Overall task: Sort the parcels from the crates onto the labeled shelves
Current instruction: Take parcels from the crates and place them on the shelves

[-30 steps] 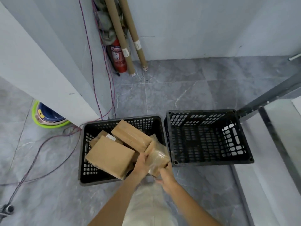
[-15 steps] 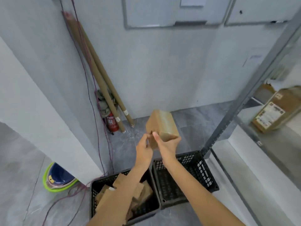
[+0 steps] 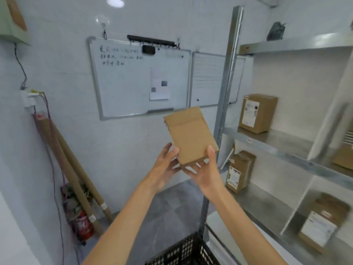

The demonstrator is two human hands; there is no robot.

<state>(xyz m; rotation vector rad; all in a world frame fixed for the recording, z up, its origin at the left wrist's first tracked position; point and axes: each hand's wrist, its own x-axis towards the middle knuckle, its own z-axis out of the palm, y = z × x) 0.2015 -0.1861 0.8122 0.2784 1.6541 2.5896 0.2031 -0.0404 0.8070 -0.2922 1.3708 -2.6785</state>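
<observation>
Shelves (image 3: 267, 143) of a metal rack now fill the right of the view, where a second ago the camera looked down into the crates. Three labelled boxes (image 3: 257, 112) already stand on them. Only a corner of the black crate (image 3: 183, 251) shows at the bottom edge. One brown parcel (image 3: 191, 134) has come up out of that crate and is held upright in the air before the whiteboard (image 3: 137, 79), just left of the rack's post (image 3: 227, 73). The right hand (image 3: 206, 173) cups its bottom edge, thumb up the near face. The left hand (image 3: 164, 169) lightly pinches the lower left corner. No label shows on the near face, so the pick looks done, and finding the right shelf likely comes next.
</observation>
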